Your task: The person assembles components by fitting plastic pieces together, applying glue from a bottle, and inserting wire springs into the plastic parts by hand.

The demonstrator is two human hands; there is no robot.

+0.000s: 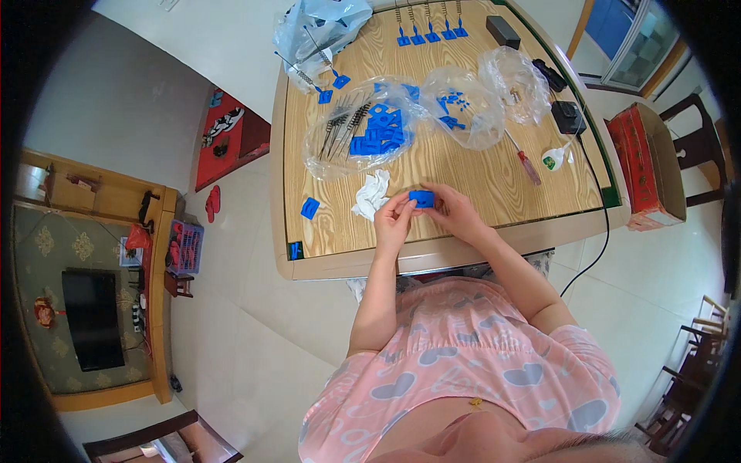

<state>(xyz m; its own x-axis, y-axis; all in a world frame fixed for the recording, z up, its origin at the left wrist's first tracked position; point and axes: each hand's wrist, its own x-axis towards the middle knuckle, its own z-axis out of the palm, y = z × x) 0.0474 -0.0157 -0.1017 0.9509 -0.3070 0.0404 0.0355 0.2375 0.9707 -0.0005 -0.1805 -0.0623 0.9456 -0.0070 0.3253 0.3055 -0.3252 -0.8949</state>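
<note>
Between my two hands, just above the near part of the table, is a small blue plastic block [421,199] with a dark slot on its face. My left hand [395,219] pinches its left end and my right hand [454,211] grips the right end. Beside my left hand lies a crumpled white tissue [372,193]. Another blue plastic piece [309,208] rests farther left. Beyond my hands, an open clear bag [316,158] holds blue plastic parts [384,133] and dark spring-like rods [343,123].
More clear bags [482,139] hold small blue bits. A screwdriver [528,166] lies at right near a black adapter [568,118] with its cable. Several blue-based spring rods [432,35] line the far edge, beside a pale blue bag [340,19]. A red carton [644,166] stands right of the table.
</note>
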